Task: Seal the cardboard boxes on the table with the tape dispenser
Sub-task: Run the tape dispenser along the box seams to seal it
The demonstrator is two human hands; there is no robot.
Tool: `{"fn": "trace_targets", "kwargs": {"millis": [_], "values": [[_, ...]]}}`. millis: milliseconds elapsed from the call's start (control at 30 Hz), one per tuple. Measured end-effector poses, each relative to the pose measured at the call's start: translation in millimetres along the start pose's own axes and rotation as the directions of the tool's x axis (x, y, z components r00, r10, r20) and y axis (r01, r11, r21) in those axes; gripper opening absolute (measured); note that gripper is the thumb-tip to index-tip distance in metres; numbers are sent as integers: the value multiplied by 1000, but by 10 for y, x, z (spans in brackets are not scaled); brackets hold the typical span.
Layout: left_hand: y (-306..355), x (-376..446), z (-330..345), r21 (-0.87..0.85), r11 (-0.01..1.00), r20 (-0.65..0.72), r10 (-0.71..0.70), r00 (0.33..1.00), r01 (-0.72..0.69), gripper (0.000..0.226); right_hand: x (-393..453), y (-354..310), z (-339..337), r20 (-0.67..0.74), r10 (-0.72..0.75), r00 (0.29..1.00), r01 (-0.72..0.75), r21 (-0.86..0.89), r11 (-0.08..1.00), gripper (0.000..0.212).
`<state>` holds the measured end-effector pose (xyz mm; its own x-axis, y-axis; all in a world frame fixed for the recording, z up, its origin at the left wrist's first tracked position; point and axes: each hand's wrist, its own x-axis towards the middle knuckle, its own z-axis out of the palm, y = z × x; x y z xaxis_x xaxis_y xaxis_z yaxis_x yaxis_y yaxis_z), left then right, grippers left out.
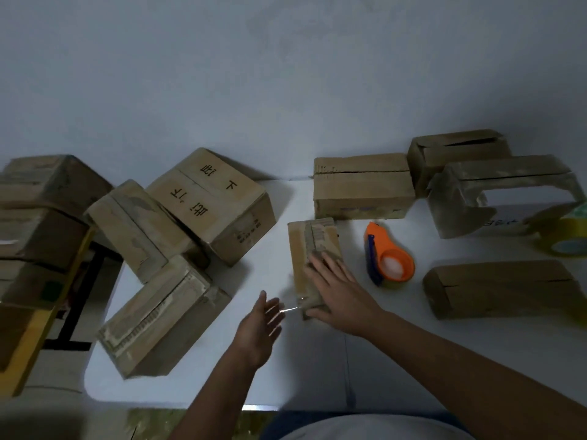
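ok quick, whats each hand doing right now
Left hand: open, fingers spread, holding nothing.
Right hand: open, pressing flat on the small box.

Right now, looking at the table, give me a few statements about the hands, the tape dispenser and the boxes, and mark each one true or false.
1. The right hand lies flat on the small box. True.
2. The tape dispenser is in the left hand. False: it lies on the table, right of the small box, and no hand touches it.
3. The left hand is open beside the small box. True.
4. The dispenser is green. False: it is orange with a blue part.
5. The box with black characters stands right of the dispenser. False: it is far to its left.
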<state>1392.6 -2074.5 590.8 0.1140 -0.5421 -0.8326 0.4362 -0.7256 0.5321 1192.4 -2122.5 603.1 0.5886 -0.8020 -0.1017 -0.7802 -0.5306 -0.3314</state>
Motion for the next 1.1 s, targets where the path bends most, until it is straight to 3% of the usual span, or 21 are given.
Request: {"fn": "trace_targets", "kwargs": {"millis": [67,133,333,567,733,1000,1100], "values": [[-131,-49,-27,-67,996,54,-59,997,62,61,18,-4,79,-7,-4,1000,3,-80,997,83],[-208,-120,-37,-101,995,82,-15,997,23,63,12,-16,156,1,9,1000,-9,-152,988,80],[-249,-226,-22,-1,977,48,214,976,-214,22,31,10,243,-12,-3,1000,0,-202,979,81],[-281,-168,76,90,919,-24,387,922,-384,16,23,17,243,-14,6,1000,-9,-204,979,79],[-261,-41,132,140,905,-27,408,912,-401,12,27,16,241,-19,-5,1000,1,-215,977,77],[-267,156,232,158,892,96,414,905,-424,11,55,14,274,-1,28,1000,-28,-199,980,77],[-318,172,238,243,882,130,382,915,-403,13,52,11,279,1,31,1000,-30,-202,979,76]]}}
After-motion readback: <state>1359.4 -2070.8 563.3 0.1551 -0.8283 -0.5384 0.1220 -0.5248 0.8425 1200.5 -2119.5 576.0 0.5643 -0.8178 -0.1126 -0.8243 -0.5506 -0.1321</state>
